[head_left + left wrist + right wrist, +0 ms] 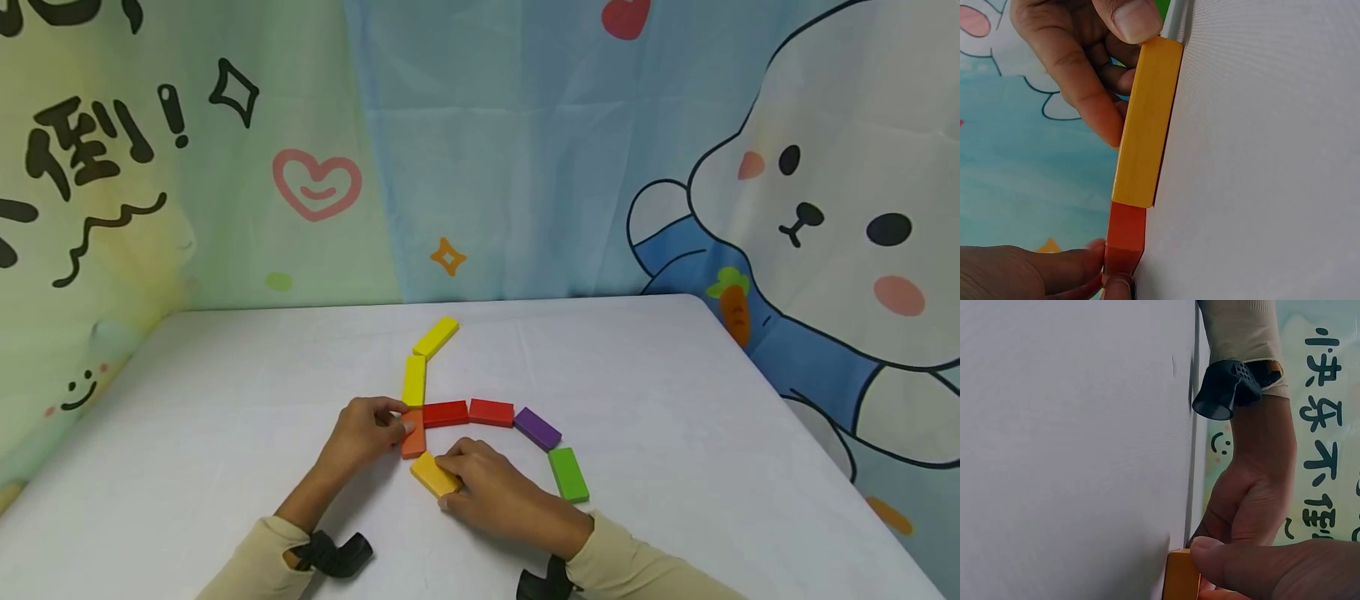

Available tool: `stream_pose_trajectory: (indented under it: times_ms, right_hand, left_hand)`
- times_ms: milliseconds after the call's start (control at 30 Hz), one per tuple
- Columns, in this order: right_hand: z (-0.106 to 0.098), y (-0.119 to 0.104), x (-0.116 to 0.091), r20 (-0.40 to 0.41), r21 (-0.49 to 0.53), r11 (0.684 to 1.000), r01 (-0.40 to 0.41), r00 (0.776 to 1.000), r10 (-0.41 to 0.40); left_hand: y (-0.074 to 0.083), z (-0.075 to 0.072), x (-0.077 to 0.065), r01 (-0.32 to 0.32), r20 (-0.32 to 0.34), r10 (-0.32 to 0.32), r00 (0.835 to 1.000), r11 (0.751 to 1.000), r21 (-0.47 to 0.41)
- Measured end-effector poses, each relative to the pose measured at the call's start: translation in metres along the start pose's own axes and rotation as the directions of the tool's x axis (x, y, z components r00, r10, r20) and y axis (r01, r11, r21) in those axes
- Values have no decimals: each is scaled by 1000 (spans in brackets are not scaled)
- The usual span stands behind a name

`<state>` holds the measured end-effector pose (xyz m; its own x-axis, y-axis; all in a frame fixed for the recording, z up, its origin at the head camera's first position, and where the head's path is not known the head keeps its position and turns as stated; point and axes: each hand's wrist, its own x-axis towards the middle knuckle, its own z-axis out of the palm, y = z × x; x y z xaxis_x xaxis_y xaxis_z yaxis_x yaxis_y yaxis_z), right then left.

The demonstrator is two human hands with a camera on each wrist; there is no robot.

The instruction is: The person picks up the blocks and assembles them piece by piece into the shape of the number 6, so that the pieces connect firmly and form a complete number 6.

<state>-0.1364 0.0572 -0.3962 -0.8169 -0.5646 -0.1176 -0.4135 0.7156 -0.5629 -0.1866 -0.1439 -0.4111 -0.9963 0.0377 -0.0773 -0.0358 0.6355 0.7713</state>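
An orange block (413, 443) lies on the table with my left hand (367, 432) gripping it between thumb and fingers. Just below it, an amber-yellow block (431, 472) sits at a slant, one corner meeting the orange block. My right hand (498, 487) pinches that amber block at its near end; in the left wrist view the thumb presses the end of the amber block (1147, 125). Two yellow blocks (414, 382) extend upward from the orange one. To its right run two red blocks (446, 413), a purple block (537, 428) and a green block (568, 475).
A white-covered table (247, 400) carries the blocks. Behind it hangs a printed cloth (487, 150) with cartoon figures and lettering. Each wrist wears a black camera mount, the left mount (341, 556) hanging over the tabletop.
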Motion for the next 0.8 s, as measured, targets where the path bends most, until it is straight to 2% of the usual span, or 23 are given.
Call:
stream_pose_trajectory:
  times_ms: [233, 667, 800]
  right_hand:
    - [2, -1, -1, -21, -7, 1000, 17, 1000, -17]
    - [5, -5, 1, -35, -41, 998, -43, 999, 42]
    - [5, -6, 1, -35, -75, 997, -32, 999, 30]
  left_hand:
    - [-2, 1, 2, 42, 3, -42, 999, 999, -23]
    - [-4, 2, 3, 9, 11, -9, 1000, 999, -46]
    - [-5, 3, 3, 2, 0, -2, 1000, 999, -39]
